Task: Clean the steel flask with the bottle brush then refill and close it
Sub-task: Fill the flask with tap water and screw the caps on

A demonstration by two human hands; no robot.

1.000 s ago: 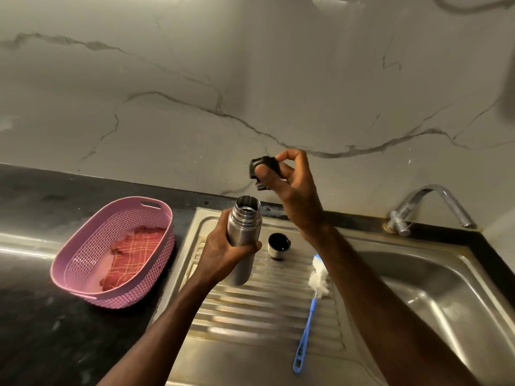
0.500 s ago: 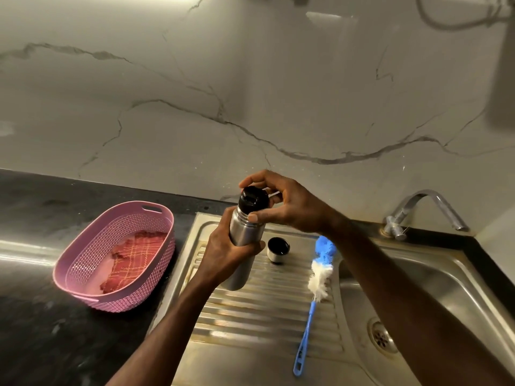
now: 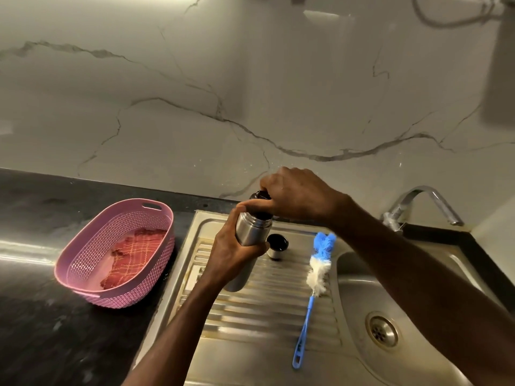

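- The steel flask (image 3: 252, 228) is being held upright over the ribbed draining board of the sink (image 3: 264, 299), gripped round its body by the left hand (image 3: 231, 250), whose fingers are being kept wrapped tight on the metal.
- The black stopper (image 3: 257, 195) is being pinched at the flask's mouth by the right hand (image 3: 292, 195), thumb and fingers being closed round it from above; how far it is seated cannot be told, since most of it is being hidden by the fingers.
- The closing step is judged to be the one in hand: the stopper is being fitted into the neck, most likely by turning.
- Whether the flask is being closed full cannot be told, as its inside is not being shown.
- The bottle brush (image 3: 316, 271) is being left lying on the draining board, just right of the flask, its bristle head pointing towards the wall and its blue handle towards the viewer, touched by neither hand.
- The small steel cup lid (image 3: 276, 246) is being left standing open side up just beside the flask, between it and the brush.
- The next move is judged to call for the stopper being twisted home while the body is being braced, then the cup lid being picked up, inverted and screwed over the top.
- A pink basket (image 3: 83, 270) holding a red checked cloth (image 3: 133, 257) is being kept on the dark table (image 3: 41, 330) to the left, apart from the work.
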